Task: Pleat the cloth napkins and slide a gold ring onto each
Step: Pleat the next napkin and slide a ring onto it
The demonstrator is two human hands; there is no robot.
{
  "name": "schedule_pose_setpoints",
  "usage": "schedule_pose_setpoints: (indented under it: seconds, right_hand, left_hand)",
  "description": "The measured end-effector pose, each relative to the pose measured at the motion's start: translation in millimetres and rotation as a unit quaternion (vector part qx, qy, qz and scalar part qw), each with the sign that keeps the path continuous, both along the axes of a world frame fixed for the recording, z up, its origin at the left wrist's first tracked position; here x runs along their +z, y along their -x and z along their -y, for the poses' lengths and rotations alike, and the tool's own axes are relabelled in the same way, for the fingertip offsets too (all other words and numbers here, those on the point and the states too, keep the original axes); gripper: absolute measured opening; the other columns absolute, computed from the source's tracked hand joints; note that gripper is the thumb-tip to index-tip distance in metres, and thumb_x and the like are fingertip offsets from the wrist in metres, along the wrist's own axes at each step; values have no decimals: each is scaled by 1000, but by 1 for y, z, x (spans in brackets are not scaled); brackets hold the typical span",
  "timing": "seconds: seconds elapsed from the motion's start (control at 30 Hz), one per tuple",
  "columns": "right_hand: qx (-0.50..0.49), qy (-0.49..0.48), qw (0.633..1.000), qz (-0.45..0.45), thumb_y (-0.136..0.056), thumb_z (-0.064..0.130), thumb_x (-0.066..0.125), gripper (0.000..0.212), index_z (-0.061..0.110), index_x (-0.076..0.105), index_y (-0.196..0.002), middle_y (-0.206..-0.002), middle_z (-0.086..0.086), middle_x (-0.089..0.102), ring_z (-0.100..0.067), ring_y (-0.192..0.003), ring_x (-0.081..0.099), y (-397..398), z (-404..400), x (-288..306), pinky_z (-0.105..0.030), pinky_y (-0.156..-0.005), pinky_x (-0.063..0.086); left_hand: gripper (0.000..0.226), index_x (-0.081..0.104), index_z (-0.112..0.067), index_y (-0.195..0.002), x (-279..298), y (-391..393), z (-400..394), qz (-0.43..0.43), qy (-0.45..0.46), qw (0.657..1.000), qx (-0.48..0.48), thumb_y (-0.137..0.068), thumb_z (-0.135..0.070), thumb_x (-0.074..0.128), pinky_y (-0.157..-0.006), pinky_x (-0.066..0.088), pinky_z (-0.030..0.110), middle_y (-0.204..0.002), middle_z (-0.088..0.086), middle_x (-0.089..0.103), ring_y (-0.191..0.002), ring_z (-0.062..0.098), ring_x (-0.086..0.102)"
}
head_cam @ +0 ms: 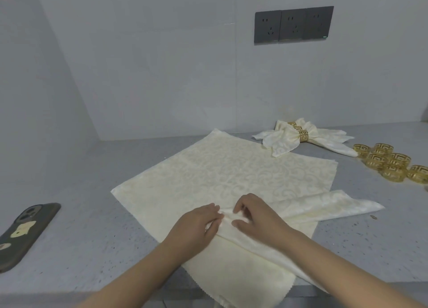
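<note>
A cream patterned napkin (222,171) lies spread on the grey counter, its near part gathered into folds. My left hand (196,224) and my right hand (257,215) sit side by side on the fold line, fingers and thumbs pinching a ridge of cloth between them. The pleated strip runs out to the right (324,205). At the back right lie finished napkins (301,138) with gold rings on them. Several loose gold rings (389,163) stand in a cluster at the right edge.
A phone in a dark case (25,233) lies at the left near the counter's front edge. A dark socket panel (293,25) is on the back wall. A grey wall closes the left side. The napkin's near corner hangs over the counter's edge (243,291).
</note>
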State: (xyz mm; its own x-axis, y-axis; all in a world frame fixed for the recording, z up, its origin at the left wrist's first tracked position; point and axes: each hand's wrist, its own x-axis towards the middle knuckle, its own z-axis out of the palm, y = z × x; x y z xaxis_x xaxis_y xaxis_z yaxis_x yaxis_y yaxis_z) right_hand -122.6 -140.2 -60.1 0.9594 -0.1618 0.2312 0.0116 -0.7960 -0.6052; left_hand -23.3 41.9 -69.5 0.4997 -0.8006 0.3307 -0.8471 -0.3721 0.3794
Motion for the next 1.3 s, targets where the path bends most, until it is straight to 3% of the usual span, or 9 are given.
schedule_pose_setpoints:
  seconds: [0.1, 0.23, 0.37, 0.5, 0.67, 0.93, 1.03, 1.17, 1.3]
  right_hand:
    - [-33, 106, 994, 21, -80, 60, 41, 44, 30, 57, -108, -98, 16, 47, -6, -92, 38, 6, 3, -12, -23, -84, 27]
    - [-21, 145, 989, 5, -75, 66, 22, 64, 32, 53, -120, -103, 18, 41, -7, -98, 35, 9, 0, -9, -23, -84, 21]
    - [-74, 141, 987, -28, -91, 52, 42, 40, 31, 53, -122, -116, 11, 48, -13, -113, 37, 10, 18, 8, -27, -91, 22]
    - [-124, 153, 958, -208, -89, 42, 50, 28, 28, 55, -113, -113, 7, 54, -18, -111, 45, 8, 46, 34, -31, -95, 28]
    - [-89, 157, 916, -357, -82, 52, 60, 40, 18, 47, -65, -67, 5, 48, -12, -61, 45, -4, 60, 61, -24, -61, 33]
    - [-69, 169, 932, -314, -75, 18, 70, 14, 13, 60, -84, -85, -3, 60, -20, -78, 56, -16, 39, 70, -23, -54, 36]
    - [-84, 162, 927, -327, -75, 11, 68, 17, 8, 52, -68, -63, -6, 47, -18, -57, 46, -22, 31, 71, -21, -44, 31]
    - [-120, -38, 926, -355, -75, 24, 75, 24, 9, 56, -72, -59, -5, 48, -18, -52, 45, -27, 35, 77, -21, -45, 34]
    - [-103, -348, 864, -348, -93, 3, 47, 13, 0, 59, -92, -68, -13, 63, -18, -46, 61, -25, 38, 73, -24, -42, 50]
  left_hand:
    - [50, 67, -23, -109, 7, 0, 5, 24, -27, 999, 10, -89, -55, 33, -89, 38, 13, -118, -9, 64, -112, 7, 54]
    - [48, 60, -21, -96, 7, -3, 11, 54, -35, 998, -10, -82, -58, 32, -77, 36, 25, -93, -11, 53, -88, 9, 45]
    - [43, 58, -24, -96, 6, -6, 11, 43, -25, 999, -15, -83, -59, 36, -81, 32, 22, -94, -15, 47, -88, 4, 38]
    - [34, 55, -25, -98, 10, -9, 13, 46, -53, 997, -32, -87, -55, 44, -81, 27, 13, -94, -17, 44, -90, 3, 36]
    - [23, 53, -25, -100, 19, -9, 15, 29, -82, 996, -35, -91, -46, 53, -81, 28, 20, -97, -15, 44, -93, 4, 36]
    - [24, 54, -25, -99, 24, -10, 17, 24, -99, 994, -40, -90, -47, 55, -79, 30, 21, -94, -17, 41, -91, 5, 36]
    - [23, 54, -25, -99, 25, -8, 16, 21, -99, 994, -40, -90, -46, 55, -78, 30, 20, -95, -16, 43, -91, 6, 37]
    - [24, 54, -25, -101, 27, -10, 17, 19, -113, 992, -44, -90, -46, 54, -78, 30, 20, -96, -15, 43, -92, 6, 37]
    - [20, 56, -24, -96, 33, -14, 17, -22, -133, 989, -52, -94, -42, 49, -78, 33, 21, -89, -15, 42, -91, 5, 38]
